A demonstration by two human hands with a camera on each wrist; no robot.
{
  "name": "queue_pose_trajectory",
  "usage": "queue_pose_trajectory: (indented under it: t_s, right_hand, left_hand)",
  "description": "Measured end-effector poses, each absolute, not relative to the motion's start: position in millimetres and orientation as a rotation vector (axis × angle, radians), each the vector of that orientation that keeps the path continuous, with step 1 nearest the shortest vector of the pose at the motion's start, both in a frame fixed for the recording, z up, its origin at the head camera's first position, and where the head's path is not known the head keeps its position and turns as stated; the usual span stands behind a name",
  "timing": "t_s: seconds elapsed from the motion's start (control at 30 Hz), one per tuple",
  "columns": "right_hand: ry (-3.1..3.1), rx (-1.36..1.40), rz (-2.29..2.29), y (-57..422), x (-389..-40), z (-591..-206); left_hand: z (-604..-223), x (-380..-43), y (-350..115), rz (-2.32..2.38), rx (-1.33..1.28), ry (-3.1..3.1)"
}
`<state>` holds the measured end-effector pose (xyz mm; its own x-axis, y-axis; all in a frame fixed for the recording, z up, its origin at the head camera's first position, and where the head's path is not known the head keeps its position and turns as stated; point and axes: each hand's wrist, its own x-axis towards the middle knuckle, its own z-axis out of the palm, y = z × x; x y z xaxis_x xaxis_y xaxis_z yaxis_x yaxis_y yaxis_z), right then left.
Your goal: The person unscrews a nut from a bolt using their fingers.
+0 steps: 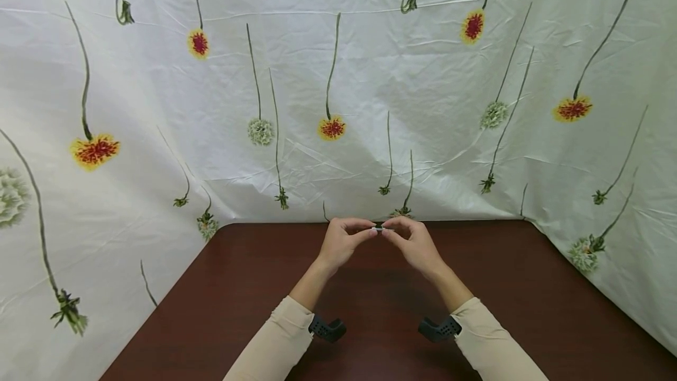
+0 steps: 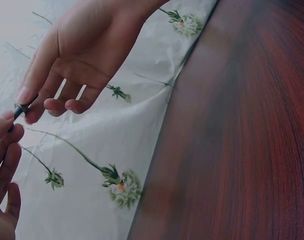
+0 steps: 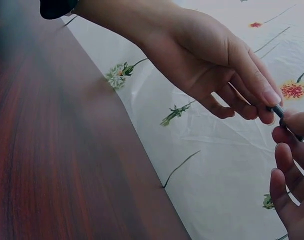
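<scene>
A small bolt (image 1: 378, 229) with a grey threaded shank spans the gap between both hands, raised over the far part of the table. My left hand (image 1: 338, 244) pinches one end between thumb and fingertips. At the opposite end, the thumb and fingers of my right hand (image 1: 416, 246) pinch it too. In the left wrist view, thread (image 2: 17, 111) shows between the fingertips, with dark parts on either side. The right wrist view shows the same thread (image 3: 278, 111) beside a dark piece partly hidden by fingers.
A dark red-brown wooden table (image 1: 238, 293) lies under the hands. Behind it and along both sides hangs a white curtain (image 1: 296, 69) printed with flowers. Black bands with camera mounts (image 1: 329, 329) sit on both wrists, over beige sleeves (image 1: 277, 340).
</scene>
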<state>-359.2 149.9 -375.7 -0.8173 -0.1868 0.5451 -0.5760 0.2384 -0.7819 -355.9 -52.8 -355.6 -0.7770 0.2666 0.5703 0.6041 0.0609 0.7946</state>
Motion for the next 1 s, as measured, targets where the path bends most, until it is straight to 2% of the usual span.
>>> queue_pose_trajectory:
  t_s: [0.4,1.0]
  right_hand:
    - [-2.205,0.677,1.597,152,-358,-375]
    - [-2.184,0.677,1.595,152,-357,-373]
  left_hand:
    - [-373,-380,-53,-1.763,-0.872,-2.101]
    - [-376,-383,-56,-1.767,-0.916,-2.057]
